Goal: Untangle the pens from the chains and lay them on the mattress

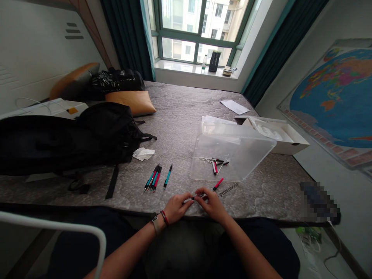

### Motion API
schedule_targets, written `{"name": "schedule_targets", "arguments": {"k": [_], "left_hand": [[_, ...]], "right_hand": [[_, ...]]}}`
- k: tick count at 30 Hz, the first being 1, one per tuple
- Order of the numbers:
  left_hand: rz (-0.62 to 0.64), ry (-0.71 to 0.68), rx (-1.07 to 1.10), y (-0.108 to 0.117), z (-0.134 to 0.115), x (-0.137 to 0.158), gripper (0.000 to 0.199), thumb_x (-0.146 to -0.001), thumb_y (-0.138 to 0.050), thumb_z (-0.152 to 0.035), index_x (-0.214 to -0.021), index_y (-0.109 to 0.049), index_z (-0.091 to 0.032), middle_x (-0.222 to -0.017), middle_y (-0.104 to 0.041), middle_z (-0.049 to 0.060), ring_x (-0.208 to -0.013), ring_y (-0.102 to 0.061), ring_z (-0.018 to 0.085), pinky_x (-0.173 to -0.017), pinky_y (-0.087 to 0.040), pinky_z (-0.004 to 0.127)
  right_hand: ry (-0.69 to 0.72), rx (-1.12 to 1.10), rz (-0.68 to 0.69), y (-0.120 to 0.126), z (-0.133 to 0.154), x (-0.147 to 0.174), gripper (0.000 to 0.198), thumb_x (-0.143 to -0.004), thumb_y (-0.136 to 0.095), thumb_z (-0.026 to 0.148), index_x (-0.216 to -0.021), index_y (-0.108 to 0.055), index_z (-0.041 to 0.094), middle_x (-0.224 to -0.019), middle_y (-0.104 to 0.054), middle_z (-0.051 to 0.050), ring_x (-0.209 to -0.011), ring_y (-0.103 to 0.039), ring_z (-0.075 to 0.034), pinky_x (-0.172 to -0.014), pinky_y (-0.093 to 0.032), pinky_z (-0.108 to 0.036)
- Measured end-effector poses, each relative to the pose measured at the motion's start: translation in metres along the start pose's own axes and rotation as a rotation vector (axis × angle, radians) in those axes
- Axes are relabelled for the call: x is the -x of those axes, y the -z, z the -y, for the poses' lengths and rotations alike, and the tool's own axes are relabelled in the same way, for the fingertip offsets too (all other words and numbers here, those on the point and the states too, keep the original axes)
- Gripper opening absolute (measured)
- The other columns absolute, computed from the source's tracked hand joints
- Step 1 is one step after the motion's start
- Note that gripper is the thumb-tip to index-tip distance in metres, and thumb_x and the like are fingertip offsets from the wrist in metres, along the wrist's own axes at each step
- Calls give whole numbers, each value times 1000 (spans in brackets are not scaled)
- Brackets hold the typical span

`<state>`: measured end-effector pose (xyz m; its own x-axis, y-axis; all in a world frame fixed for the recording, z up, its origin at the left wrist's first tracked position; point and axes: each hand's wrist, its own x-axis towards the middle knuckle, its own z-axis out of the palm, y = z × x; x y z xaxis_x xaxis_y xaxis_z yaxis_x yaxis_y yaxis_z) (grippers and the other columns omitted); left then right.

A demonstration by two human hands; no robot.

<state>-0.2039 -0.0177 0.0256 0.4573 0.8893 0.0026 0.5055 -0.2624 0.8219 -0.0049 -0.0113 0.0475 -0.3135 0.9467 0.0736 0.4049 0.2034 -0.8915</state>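
Observation:
My left hand (176, 207) and my right hand (211, 203) meet above the front edge of the mattress. Their fingertips pinch a small, dark and pale pen part (193, 198), mostly covered by the fingers. Just beyond my right hand lies a red pen barrel (218, 184) with a dark end. Farther back, a see-through plastic bin (255, 149) holds several loose pen parts (215, 167) in red, white, black and metal. To the left of my hands is a bunch of teal and red click pens (152, 179). A single teal pen (167, 176) lies beside it.
A black backpack (107, 131) covers the left side, with a crumpled tissue (143, 154) near it. An orange cushion (132, 102) sits behind. On the right are an open white box (293, 141) and a blurred-out dark object (319, 201). Paper (235, 107) lies at the back.

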Motion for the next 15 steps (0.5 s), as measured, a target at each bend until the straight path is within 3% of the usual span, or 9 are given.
{"name": "schedule_targets", "arguments": {"k": [4, 11, 13, 15], "left_hand": [[13, -1, 41, 0, 1, -1, 35, -97, -40, -46, -101, -66, -23, -88, -70, 1, -80, -63, 17, -73, -41, 24], [76, -4, 107, 5, 3, -3, 41, -98, -38, -46, -81, -63, -18, -63, -59, -2, -61, -54, 13, -61, -35, 23], [108, 0, 150, 6, 3, -3, 42, -98, -36, -45, -81, -62, -18, -60, -57, -3, -56, -51, 11, -59, -34, 22], [103, 0, 150, 7, 4, -4, 41, -98, -37, -45, -77, -60, -17, -59, -56, -3, -56, -50, 11, -59, -33, 22]], "right_hand": [[55, 34, 15, 2, 1, 0, 12, -89, -60, 25, -99, -65, 22, -94, -67, -3, -86, -63, -17, -76, -51, -29], [126, 9, 83, 10, 6, -3, 10, -90, -58, 23, -90, -68, 22, -91, -65, -4, -89, -61, -17, -82, -50, -31], [85, -41, 92, 9, 6, -2, 13, -88, -61, 26, -99, -67, 23, -99, -66, -4, -94, -62, -18, -82, -50, -31], [-2, -86, 73, 7, 4, -2, 32, -85, -66, 32, -116, -61, 24, -107, -65, -6, -98, -62, -19, -74, -52, -28]]}}
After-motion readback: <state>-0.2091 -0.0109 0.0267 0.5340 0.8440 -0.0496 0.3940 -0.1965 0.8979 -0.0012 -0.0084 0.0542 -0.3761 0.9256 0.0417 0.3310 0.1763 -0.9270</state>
